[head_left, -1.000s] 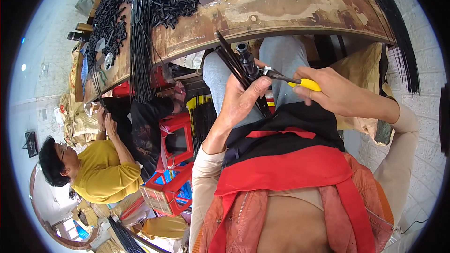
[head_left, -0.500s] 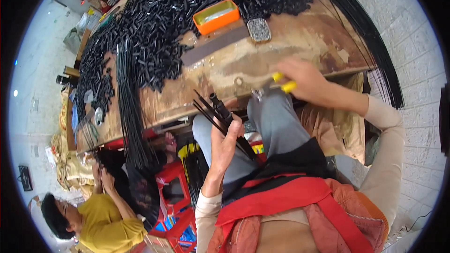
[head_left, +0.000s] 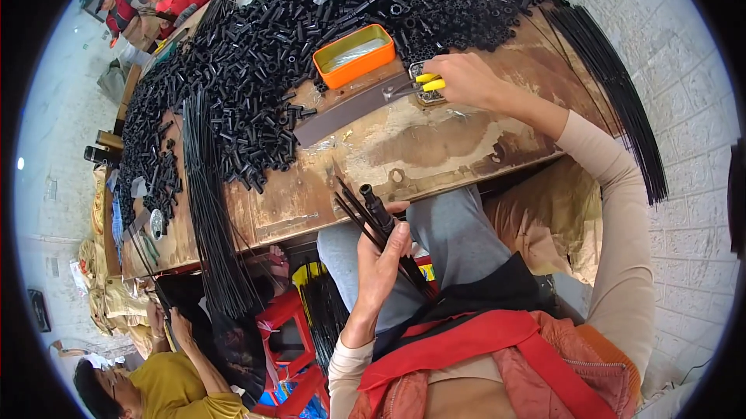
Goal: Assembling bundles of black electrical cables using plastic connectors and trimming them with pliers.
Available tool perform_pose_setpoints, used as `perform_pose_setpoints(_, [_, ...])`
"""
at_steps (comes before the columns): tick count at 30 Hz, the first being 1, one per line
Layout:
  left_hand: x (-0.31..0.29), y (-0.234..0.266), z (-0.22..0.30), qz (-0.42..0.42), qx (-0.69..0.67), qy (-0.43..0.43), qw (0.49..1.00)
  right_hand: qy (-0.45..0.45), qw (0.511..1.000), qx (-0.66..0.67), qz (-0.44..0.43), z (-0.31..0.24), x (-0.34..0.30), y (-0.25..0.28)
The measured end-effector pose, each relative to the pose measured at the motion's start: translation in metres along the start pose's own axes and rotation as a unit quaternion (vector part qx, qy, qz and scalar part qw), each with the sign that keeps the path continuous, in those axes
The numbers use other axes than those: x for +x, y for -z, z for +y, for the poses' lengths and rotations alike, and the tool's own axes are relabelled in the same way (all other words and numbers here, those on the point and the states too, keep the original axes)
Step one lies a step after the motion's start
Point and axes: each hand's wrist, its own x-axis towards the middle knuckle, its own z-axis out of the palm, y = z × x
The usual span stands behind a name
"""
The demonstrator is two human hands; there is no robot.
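Note:
My left hand (head_left: 378, 273) is wrapped round a black ribbed tube (head_left: 374, 203) and several thin black rods (head_left: 351, 206), held tilted over my lap near the table's front edge. Out over the table, my right hand (head_left: 471, 83) grips pliers with yellow handles (head_left: 430, 85). Their metal jaws point left, over the end of a flat grey-brown strip (head_left: 342, 118). Just under the pliers and fingers sits a small tin (head_left: 437, 100) of tiny metallic pieces, partly hidden by the hand. An orange open box (head_left: 359, 72) with clear thin pieces inside stands to the left of it.
A large heap of black tube parts (head_left: 256, 69) covers the table's far and left side. Bundles of long black rods (head_left: 203, 186) hang over the front edge and at the right (head_left: 614, 81). A co-worker in yellow (head_left: 175, 384) sits at left; others work at the far left.
My right hand has carried the pliers up and away from my lap to the small tin. My left hand still holds the tube and rods, slightly lower in view. The whole view has shifted.

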Motion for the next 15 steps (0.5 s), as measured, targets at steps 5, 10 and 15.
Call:
perform_pose_setpoints(5, [-0.020,-0.002,0.001,-0.002,0.036,-0.040,0.999,-0.149,0.957,0.250,-0.020,0.010,0.008,0.016])
perform_pose_setpoints(10, [-0.049,-0.009,0.004,-0.002,0.020,-0.067,0.998,-0.250,0.761,0.592,-0.084,0.023,0.017,0.020])
perform_pose_setpoints(15, [-0.078,-0.008,0.007,0.003,0.022,-0.087,0.996,-0.232,0.605,0.756,-0.089,-0.016,-0.012,0.029])
